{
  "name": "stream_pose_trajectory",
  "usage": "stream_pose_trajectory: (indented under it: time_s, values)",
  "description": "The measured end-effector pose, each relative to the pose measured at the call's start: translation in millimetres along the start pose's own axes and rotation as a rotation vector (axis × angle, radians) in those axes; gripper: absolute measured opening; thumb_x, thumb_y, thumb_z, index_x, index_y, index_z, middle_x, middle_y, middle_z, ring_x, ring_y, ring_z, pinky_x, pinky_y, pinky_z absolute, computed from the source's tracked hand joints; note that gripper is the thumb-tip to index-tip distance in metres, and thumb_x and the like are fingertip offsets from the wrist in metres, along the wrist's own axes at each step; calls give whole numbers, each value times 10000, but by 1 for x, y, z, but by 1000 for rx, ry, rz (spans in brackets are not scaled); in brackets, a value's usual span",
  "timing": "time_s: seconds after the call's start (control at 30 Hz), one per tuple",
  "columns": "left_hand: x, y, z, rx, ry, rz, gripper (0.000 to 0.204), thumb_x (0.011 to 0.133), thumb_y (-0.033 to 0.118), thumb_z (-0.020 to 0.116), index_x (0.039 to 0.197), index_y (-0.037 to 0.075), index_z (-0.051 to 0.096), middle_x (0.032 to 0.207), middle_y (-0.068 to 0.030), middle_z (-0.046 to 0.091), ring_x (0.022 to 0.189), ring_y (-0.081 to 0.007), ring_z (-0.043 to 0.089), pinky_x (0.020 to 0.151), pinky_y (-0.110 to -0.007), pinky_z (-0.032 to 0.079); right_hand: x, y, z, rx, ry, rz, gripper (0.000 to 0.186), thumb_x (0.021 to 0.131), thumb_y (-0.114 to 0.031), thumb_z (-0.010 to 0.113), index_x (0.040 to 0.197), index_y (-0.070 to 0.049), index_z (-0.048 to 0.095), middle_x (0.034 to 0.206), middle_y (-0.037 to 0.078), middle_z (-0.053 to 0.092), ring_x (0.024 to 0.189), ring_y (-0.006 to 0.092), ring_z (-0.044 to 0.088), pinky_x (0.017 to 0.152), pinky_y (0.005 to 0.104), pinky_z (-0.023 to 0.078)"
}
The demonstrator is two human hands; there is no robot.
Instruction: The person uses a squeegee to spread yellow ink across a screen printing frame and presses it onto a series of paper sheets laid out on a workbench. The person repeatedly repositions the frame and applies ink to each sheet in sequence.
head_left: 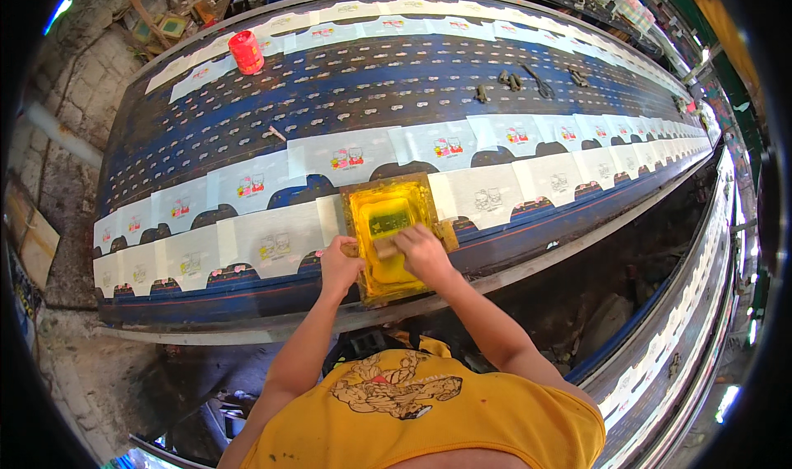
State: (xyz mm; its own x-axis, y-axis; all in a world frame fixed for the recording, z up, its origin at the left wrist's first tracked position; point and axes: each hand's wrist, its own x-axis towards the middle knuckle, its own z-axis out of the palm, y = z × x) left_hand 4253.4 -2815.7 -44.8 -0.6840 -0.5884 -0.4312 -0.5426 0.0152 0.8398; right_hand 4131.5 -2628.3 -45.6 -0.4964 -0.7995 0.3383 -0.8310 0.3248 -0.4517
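Note:
A wooden screen-printing frame (351, 209), coated with yellow ink, lies on the near row of pale cloth pieces (280, 236). My left hand (339, 267) is closed around a small wooden handle at the frame's left edge. Inside the frame, my right hand (424, 254) grips a flat squeegee (384, 247) that rests in the yellow ink (396, 270). A darker green patch (391, 221) shows through the mesh beyond the squeegee. Cloth left of the frame carries outlines with yellow marks; pieces to its right (488, 198) carry dark outlines only. The frame hides the cloth beneath it.
The long blue table (322, 81) holds further rows of printed cloth (348, 153). A red tub (246, 52) stands at the far left. Scissors (540, 84) and several small dark objects (510, 80) lie toward the far right. Another long table (660, 362) runs along the right.

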Motion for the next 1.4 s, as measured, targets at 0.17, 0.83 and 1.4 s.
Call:
stream_pose_trajectory:
  time_s: [0.17,0.83,1.4]
  values:
    - [5,-11,7,-51,63,84,469,662,-40,759,1120,30,690,912,-99,708,754,-193,654,650,-340,524,-34,-17,-17,-5,-3,-14,376,738,50,659,1105,-17,710,1085,126,702,1063,344,639,955,435,545]
    - [0,63,250,-311,54,129,457,679,-127,735,1114,3,691,789,-66,673,588,-137,589,501,-322,441,-113,170,-165,-41,18,6,404,746,48,677,1145,-11,701,1131,145,692,1124,370,630,993,466,544]
    - [2,79,264,-195,23,-14,493,675,-134,721,1141,19,663,818,-82,672,597,-155,600,470,-334,435,-129,200,-166,33,-51,-1,443,712,0,742,1149,-20,675,1201,162,679,1173,370,615,1041,463,509]
